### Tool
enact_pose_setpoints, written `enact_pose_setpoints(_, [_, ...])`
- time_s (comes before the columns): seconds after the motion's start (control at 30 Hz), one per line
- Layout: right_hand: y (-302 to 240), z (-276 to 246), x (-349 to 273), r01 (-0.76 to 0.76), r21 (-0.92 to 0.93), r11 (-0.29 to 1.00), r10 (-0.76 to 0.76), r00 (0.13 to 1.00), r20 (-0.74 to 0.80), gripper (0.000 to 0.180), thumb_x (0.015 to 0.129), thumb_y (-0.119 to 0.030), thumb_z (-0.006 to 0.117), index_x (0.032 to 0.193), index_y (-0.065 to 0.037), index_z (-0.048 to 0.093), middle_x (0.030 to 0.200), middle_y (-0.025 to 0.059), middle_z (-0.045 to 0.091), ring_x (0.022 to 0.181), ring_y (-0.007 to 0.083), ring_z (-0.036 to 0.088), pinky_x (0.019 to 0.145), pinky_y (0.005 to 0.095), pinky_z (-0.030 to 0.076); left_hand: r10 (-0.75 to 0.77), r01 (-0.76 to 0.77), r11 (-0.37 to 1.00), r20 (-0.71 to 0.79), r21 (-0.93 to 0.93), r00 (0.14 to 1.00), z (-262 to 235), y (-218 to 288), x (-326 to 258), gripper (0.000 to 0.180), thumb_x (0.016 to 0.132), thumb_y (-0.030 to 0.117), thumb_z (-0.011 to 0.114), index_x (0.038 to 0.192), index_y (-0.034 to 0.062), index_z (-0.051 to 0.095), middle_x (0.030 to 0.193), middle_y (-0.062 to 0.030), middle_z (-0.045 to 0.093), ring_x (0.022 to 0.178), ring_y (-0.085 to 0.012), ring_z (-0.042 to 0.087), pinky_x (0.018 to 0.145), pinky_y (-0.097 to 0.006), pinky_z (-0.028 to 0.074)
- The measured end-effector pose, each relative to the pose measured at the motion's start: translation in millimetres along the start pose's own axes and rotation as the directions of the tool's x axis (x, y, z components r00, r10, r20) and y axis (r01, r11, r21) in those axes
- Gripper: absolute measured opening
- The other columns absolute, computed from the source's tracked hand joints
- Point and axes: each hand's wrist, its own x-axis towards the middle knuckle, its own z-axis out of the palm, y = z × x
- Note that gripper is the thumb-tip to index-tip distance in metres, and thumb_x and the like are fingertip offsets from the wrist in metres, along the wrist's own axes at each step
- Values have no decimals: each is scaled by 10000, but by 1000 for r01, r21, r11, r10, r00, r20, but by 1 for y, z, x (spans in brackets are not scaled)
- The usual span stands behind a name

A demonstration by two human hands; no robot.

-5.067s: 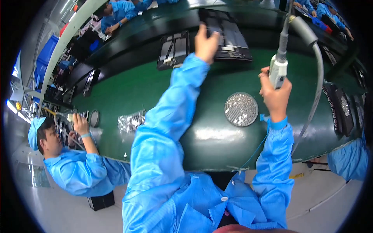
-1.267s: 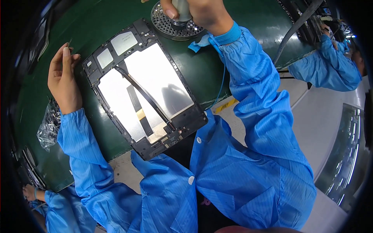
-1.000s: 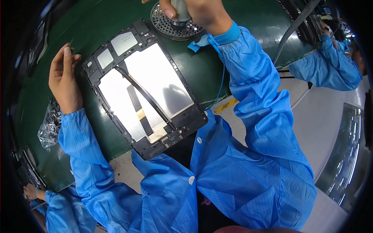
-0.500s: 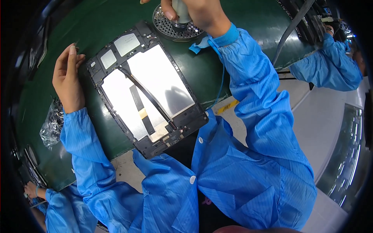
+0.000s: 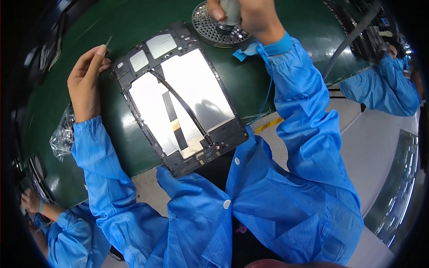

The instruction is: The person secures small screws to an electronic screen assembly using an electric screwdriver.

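My left hand (image 5: 87, 80) pinches a small thin strip (image 5: 109, 41) between thumb and fingertips, left of an opened tablet (image 5: 178, 94). The tablet lies tilted on the green table, its near corner over the edge by my lap. Silvery panels, a black cable and a dark flex ribbon show inside its black frame. At the top, my right hand (image 5: 259, 18) is closed around a pale grey cylindrical tool (image 5: 230, 12) with a dark lower end. That end is over a round perforated metal tray (image 5: 210, 31) of small shiny pieces; whether it touches cannot be made out.
A blue wrist strap (image 5: 241, 53) trails a cord beside the tablet. A clear plastic bag (image 5: 62, 138) of small dark parts sits at the left. Thick grey cable (image 5: 353, 38) crosses the right side. Co-workers' blue sleeves (image 5: 380, 87) show at the right and lower left.
The tablet, tray and both hands appear shifted slightly right in the picture. The strip in my left hand now stands out more clearly; both hands keep their grips.
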Motion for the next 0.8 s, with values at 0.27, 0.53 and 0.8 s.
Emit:
enact_pose_setpoints(0.27, [-16, 34, 22, 50, -29, 998, -49, 998, 48, 213, 898, -112, 609, 970, 81, 663, 859, 185, 708, 457, 153, 564, 432, 280, 469, -79, 58, 992, 201, 109, 976, -10, 15, -14, 214, 907, 178, 749, 1030, 5, 776, 963, -33, 724, 888, -91, 619, 780, -228, 454])
enact_pose_setpoints(0.53, [3, 124, 52, 39, 105, 994, -63, 970, 237, 215, 925, -146, 615, 922, 58, 683, 819, 137, 707, 483, 145, 599, 419, 273, 451, -3, -19, 993, 185, 117, 983, -1, 15, -20, 221, 904, 157, 756, 1035, -20, 768, 965, -60, 735, 899, -120, 657, 834, -240, 501])
enact_pose_setpoints(0.8, [23, 153, 53, 30, 183, 983, -72, 971, 227, 174, 909, -99, 598, 881, 55, 675, 780, 128, 688, 469, 144, 577, 421, 267, 431, 130, -163, 978, 233, 130, 964, -4, 2, -15, 258, 872, 177, 792, 1038, -18, 766, 919, -90, 750, 836, -134, 675, 775, -258, 531])
